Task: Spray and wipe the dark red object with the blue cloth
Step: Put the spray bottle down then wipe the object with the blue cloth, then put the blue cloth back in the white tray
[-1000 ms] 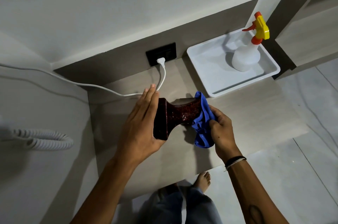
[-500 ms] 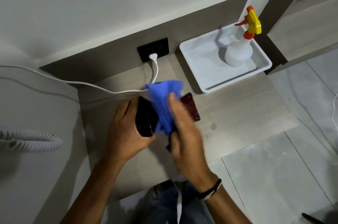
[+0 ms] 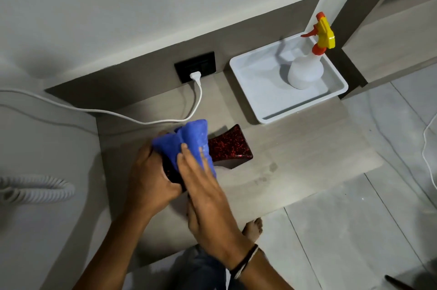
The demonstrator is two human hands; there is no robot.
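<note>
Pale shelf (image 3: 295, 159): L hand (image 3: 151, 178) grips glossy dark red flared object (image 3: 229, 147); R hand (image 3: 203, 185), flat, presses blue cloth (image 3: 191, 138), shifted from end to middle, so wiping's underway.

Single head view, wide-angle, looking steeply down on desk (image 3: 295, 147); left hand (image 3: 151, 178), right hand (image 3: 205, 185) close below lens; wall (image 3: 142, 6) top, floor (image 3: 354, 230) lower right.

A white plug (image 3: 195, 76) sits in a black wall socket (image 3: 206, 62); a white tray (image 3: 260, 87) lies right of the socket, a coiled cord (image 3: 40, 189) far left.
</note>
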